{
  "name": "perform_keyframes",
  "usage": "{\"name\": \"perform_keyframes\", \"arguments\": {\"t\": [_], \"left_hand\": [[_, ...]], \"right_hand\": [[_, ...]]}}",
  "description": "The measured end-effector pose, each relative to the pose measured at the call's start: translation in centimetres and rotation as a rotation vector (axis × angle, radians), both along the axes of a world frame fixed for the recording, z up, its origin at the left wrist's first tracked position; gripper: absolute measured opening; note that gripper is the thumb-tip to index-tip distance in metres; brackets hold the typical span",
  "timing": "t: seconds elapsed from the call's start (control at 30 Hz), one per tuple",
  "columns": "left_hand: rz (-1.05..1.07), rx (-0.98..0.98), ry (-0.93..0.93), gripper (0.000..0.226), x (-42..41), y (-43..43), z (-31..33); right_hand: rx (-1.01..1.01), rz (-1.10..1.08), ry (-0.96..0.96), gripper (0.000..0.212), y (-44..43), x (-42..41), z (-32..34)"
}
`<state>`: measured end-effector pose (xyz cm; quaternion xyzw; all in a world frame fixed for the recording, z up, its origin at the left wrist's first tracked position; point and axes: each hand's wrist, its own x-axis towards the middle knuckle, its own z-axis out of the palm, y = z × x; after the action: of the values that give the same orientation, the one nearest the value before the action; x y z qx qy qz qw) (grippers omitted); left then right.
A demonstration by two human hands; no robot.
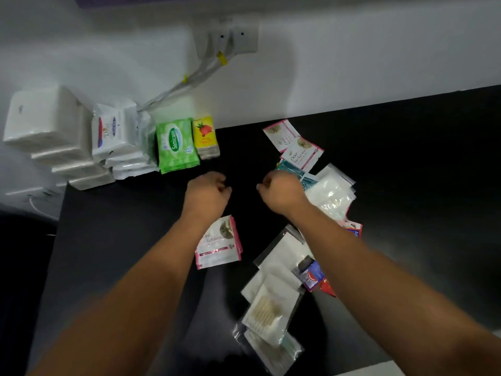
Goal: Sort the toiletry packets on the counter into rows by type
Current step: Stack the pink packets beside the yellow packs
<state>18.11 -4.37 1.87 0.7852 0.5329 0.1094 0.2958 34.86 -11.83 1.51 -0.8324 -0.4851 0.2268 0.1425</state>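
Lining the wall (352, 50): tissue packs (43, 123), green wipes pack (176, 145), yellow packet (206, 137).

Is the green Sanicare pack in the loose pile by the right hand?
No, the green Sanicare pack sits by the wall between white tissue packs and a yellow pack, apart from the right hand.

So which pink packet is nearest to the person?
The pink-edged Dove packet lying by itself beside the left forearm. The other two pink Dove packets overlap each other farther back, close to the wall.
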Motion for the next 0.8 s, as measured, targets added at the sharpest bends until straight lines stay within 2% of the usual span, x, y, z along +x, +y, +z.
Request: {"name": "perform_keyframes", "arguments": {"t": [0.13, 0.2, 0.3, 0.4, 0.47, 0.6, 0.7, 0.8], "left_hand": [[-0.119, -0.007, -0.023, 0.032, 8.3, 0.9, -0.8], [-0.146, -0.005, -0.023, 0.034, 12.0, 1.0, -1.5], [-0.161, 0.006, 0.066, 0.040, 16.4, 1.6, -2.8], [-0.118, -0.007, 0.189, 0.062, 19.5, 1.5, -4.0], [-0.069, 0.057, 0.277, 0.067, 20.7, 1.1, -4.6], [0.002, 0.079, 0.373, 0.057, 21.8, 0.8, -4.9], [-0.022, 0.082, 0.398, 0.053, 21.6, 0.5, -4.5], [-0.046, 0.181, 0.278, 0.032, 20.4, 0.4, -3.4]], "right_hand": [[0.077, -0.068, -0.083, 0.019, 1.4, 7.5, -0.8], [0.072, -0.110, -0.112, 0.026, 2.1, 10.9, -1.8], [0.011, -0.125, -0.194, 0.028, 2.9, 14.5, -3.5], [-0.021, -0.103, -0.252, 0.027, 3.3, 16.3, -4.9], [-0.037, -0.035, -0.285, 0.025, 3.8, 16.9, -5.3], [-0.073, 0.039, -0.181, 0.027, 4.5, 17.5, -5.2], [-0.073, 0.070, -0.119, 0.006, 4.1, 17.5, -4.5], [0.036, 0.038, -0.123, 0.009, 3.5, 17.2, -3.1]]}}
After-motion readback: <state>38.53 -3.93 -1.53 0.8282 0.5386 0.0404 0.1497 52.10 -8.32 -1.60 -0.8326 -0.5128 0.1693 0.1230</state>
